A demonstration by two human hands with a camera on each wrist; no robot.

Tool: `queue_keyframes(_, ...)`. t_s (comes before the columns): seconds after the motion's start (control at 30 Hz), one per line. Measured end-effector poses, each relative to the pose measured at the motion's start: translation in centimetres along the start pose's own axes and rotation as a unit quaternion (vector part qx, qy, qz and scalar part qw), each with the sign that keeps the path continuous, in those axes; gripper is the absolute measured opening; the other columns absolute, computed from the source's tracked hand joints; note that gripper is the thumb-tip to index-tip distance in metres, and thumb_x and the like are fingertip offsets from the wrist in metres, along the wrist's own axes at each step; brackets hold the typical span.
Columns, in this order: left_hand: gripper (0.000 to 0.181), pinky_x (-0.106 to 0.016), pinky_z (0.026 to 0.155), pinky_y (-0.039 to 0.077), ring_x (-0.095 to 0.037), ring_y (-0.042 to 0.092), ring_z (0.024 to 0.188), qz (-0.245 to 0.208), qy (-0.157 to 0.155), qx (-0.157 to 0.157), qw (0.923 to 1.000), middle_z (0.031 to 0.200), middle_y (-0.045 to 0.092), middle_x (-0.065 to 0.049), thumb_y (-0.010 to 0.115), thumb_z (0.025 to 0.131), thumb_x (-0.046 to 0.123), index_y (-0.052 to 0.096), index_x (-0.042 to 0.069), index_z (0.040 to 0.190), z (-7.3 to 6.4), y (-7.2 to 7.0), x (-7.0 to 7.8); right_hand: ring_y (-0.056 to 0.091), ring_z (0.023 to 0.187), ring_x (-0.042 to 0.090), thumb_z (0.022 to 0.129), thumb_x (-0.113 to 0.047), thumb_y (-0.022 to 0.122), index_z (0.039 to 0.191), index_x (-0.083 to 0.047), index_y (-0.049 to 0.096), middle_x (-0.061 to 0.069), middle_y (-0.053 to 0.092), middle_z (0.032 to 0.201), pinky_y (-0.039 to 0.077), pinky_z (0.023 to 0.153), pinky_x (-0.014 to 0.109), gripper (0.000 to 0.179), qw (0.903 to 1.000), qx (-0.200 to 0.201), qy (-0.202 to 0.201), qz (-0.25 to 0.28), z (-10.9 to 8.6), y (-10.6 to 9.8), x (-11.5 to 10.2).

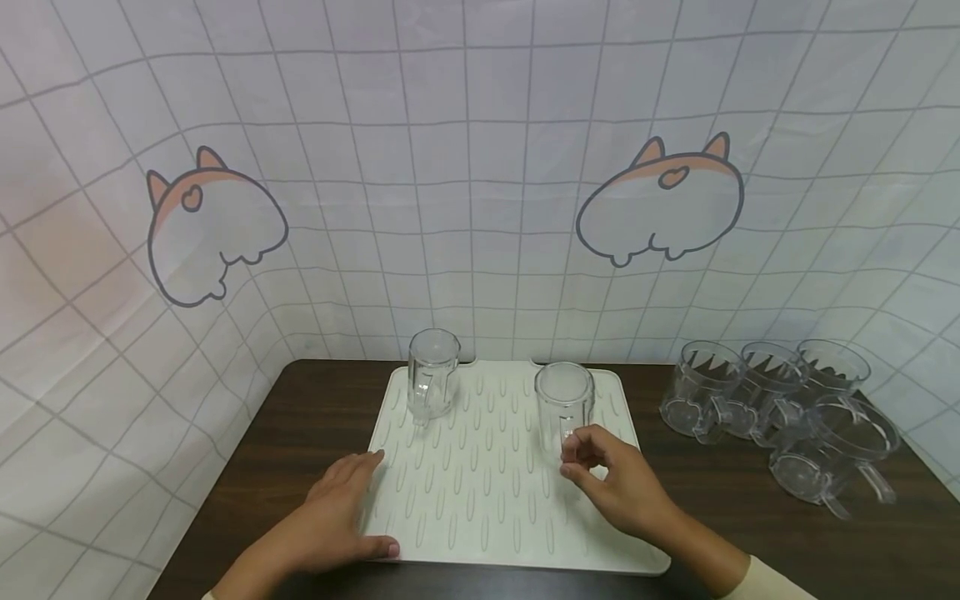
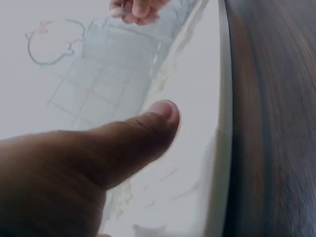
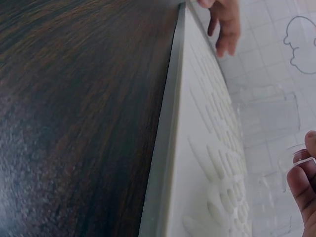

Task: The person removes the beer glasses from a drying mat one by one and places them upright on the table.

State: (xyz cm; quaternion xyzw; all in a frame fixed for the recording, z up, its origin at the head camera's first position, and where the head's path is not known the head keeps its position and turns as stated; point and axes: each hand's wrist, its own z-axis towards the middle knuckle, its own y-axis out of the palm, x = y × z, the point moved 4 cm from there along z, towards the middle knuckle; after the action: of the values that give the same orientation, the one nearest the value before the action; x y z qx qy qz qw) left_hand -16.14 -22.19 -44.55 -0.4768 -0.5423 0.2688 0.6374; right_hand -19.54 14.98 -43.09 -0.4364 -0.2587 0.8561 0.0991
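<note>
My right hand (image 1: 618, 483) pinches the handle of a clear mug (image 1: 564, 396) between thumb and fingers. That mug is upright, at the right part of a white ridged draining tray (image 1: 487, 475). The right wrist view shows the fingers (image 3: 302, 185) at the see-through handle. On the tray's back left corner stands a second clear mug (image 1: 433, 371), its handle turned toward me. My left hand (image 1: 337, 512) spreads over the tray's front left corner, fingers along the left side and thumb (image 2: 143, 131) over the front edge.
Several more clear mugs (image 1: 701, 392) stand close together on the dark wooden table (image 1: 720, 500) to the right of the tray. Behind the table and along its sides hangs a white grid-patterned sheet (image 1: 465, 208) with cartoon dog drawings.
</note>
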Motion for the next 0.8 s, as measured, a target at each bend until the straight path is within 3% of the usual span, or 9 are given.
queue_keyframes(0.17,0.111,-0.058,0.111,0.036,-0.039,0.04,0.141,-0.03,0.028,0.022,0.9989,0.152,0.046,-0.016,0.086,0.075,0.057,0.035,0.004,0.158,0.5,-0.4,1.7,0.063,0.081,0.007,0.088,0.001,0.078,0.108,-0.012,0.063,0.001,0.069,0.091,0.055,0.073,0.027,0.028,0.9999,0.0,-0.01,-0.006,-0.1,-0.2,0.0)
queue_keyframes(0.43,0.098,-0.05,0.101,0.048,-0.023,0.059,0.125,-0.062,0.043,0.064,0.9951,0.14,0.059,-0.002,0.085,0.082,0.048,0.035,0.01,0.158,2.0,-0.8,3.5,0.061,0.08,0.005,0.086,0.004,0.079,0.111,-0.013,0.066,-0.007,0.066,0.092,0.053,0.07,0.025,0.033,0.9992,0.009,-0.029,-0.026,-0.4,-0.1,0.0)
queue_keyframes(0.63,0.093,-0.047,0.096,0.05,-0.016,0.06,0.121,-0.083,0.051,0.067,0.993,0.14,0.059,0.0,0.082,0.084,0.052,0.036,0.017,0.158,2.7,-0.6,4.6,0.06,0.081,0.006,0.085,0.005,0.079,0.112,-0.014,0.068,-0.011,0.064,0.095,0.053,0.07,0.027,0.035,0.9983,0.016,-0.045,-0.034,-0.6,-0.2,0.0)
queue_keyframes(0.8,0.091,-0.047,0.092,0.052,-0.017,0.061,0.119,-0.089,0.064,0.071,0.9914,0.141,0.058,0.0,0.079,0.086,0.054,0.037,0.016,0.157,3.3,-0.3,5.3,0.06,0.081,0.006,0.083,0.006,0.08,0.11,-0.012,0.069,-0.012,0.064,0.097,0.054,0.069,0.031,0.034,0.9976,0.02,-0.05,-0.043,-0.6,-0.2,-0.1)
